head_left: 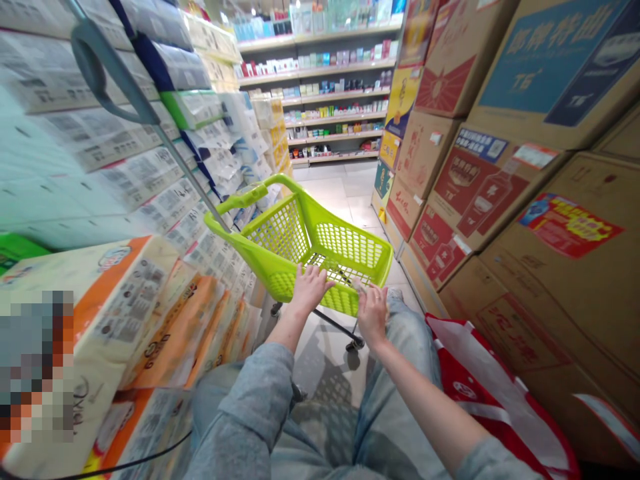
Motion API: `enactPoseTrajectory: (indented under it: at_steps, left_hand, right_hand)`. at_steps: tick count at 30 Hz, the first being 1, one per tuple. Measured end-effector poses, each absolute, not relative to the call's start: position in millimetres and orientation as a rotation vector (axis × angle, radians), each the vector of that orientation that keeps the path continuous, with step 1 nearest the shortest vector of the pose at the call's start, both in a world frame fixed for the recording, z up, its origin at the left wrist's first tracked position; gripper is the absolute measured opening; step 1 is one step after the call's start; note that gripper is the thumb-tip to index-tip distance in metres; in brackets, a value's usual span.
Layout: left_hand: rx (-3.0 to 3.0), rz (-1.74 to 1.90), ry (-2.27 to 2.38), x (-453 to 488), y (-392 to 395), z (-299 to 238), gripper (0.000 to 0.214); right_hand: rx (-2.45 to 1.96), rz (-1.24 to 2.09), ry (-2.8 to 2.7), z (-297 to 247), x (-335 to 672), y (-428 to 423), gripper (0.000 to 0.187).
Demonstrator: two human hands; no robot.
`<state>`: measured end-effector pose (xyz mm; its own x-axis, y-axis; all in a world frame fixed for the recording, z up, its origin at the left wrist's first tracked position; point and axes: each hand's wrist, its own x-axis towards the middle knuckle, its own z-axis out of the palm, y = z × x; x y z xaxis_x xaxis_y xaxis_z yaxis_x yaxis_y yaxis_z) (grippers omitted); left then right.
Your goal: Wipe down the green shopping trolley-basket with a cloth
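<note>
- Loosely, the left hand [311, 288] meets the green cart [273, 268] at its near edge; grip unclear.
- Right hand [373, 309]: near-right corner, grip also unclear.

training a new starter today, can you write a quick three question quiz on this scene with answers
1. Which edge of the green cart are the left hand and right hand at: a) far, b) near, c) neither?
2. True or false: cardboard boxes are stacked along the right of the aisle.
3. Fill in: the bag at lower right is white and ____.

Key: 1. b; 2. true; 3. red
</note>
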<state>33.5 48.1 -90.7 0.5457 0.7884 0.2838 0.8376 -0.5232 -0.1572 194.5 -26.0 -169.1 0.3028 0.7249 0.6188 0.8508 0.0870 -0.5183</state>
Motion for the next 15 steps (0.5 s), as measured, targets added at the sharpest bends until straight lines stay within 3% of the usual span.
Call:
enactPoseTrajectory:
  at_steps: [10, 15]
  left_hand:
    - [-2.516, -0.315, -1.408, 47.7, 42.9, -92.3, 0.039]
    - [-2.527, -0.307, -1.429, 56.7, 43.1, -92.2, 0.038]
  right_hand:
    - [-1.634, -0.383, -1.794, -154.2, 243.4, -28.0, 0.026]
    - [-1.769, -0.361, -1.689, -147.8, 264.4, -18.8, 0.029]
